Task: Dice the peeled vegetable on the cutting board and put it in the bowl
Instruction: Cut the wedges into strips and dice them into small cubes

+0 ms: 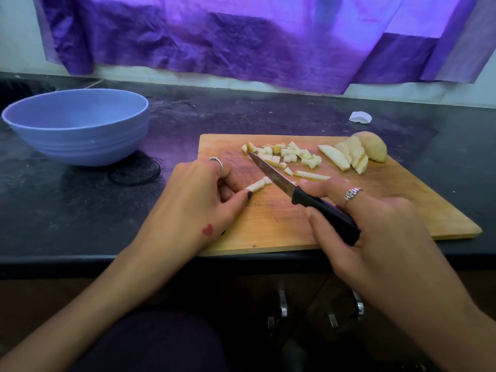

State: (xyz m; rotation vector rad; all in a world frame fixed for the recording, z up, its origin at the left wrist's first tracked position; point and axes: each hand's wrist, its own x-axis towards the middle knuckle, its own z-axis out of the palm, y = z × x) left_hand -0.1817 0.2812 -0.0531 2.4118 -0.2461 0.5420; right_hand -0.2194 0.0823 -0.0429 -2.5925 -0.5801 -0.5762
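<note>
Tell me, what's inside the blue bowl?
Only the far inner wall of the blue bowl shows, and it looks bare. The near rim hides its bottom. The diced pieces lie on the cutting board.

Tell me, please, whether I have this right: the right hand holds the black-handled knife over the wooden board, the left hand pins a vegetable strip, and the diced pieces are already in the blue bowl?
Not quite. In the head view the diced pieces lie on the cutting board; none can be seen in the blue bowl. The rest holds: the right hand grips the knife, and the left hand pins the strip.
</note>
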